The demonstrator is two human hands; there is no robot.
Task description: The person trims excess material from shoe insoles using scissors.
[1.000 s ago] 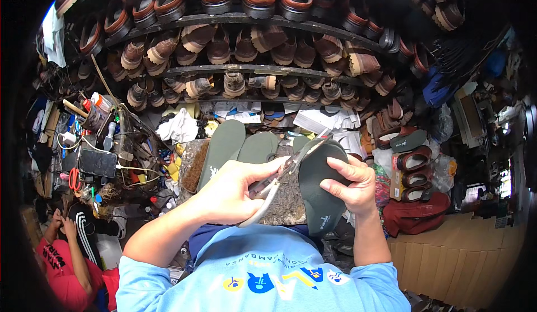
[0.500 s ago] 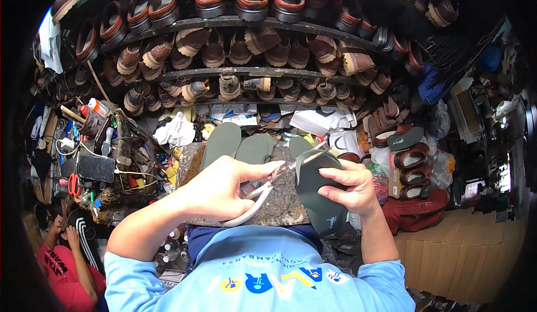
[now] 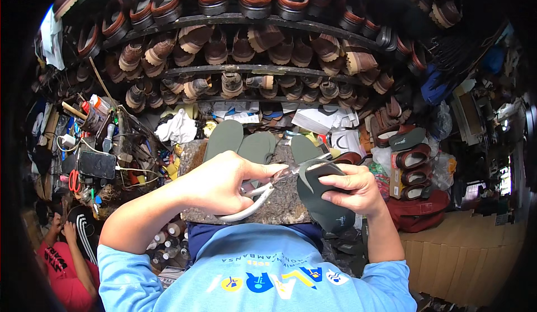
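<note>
My left hand [image 3: 221, 183] is wrapped round a pair of shears [image 3: 246, 211] with pale grey handles. Their blades lie against the far left edge of a dark green insole [image 3: 329, 210], where a thin strip of edge curls away. On the other side, my right hand [image 3: 358, 190] pinches that insole, thumb on its upper face, and holds it tilted over the bench. Behind my hands lie more green insoles: a long one [image 3: 225, 140], one beside it [image 3: 257, 146] and another [image 3: 302, 149] farther right.
The rough worn bench [image 3: 285, 204] is in front of me. Shelves of brown shoes [image 3: 243, 46] rise beyond it. At left are a black phone [image 3: 97, 166] and red-handled scissors [image 3: 74, 181]; a person in red [image 3: 67, 273] sits low there. Finished-looking shoes [image 3: 414, 175] stand at right.
My left hand and the shears have shifted slightly right, with the blades farther along the insole's edge. The insole has turned a little in my right hand.
</note>
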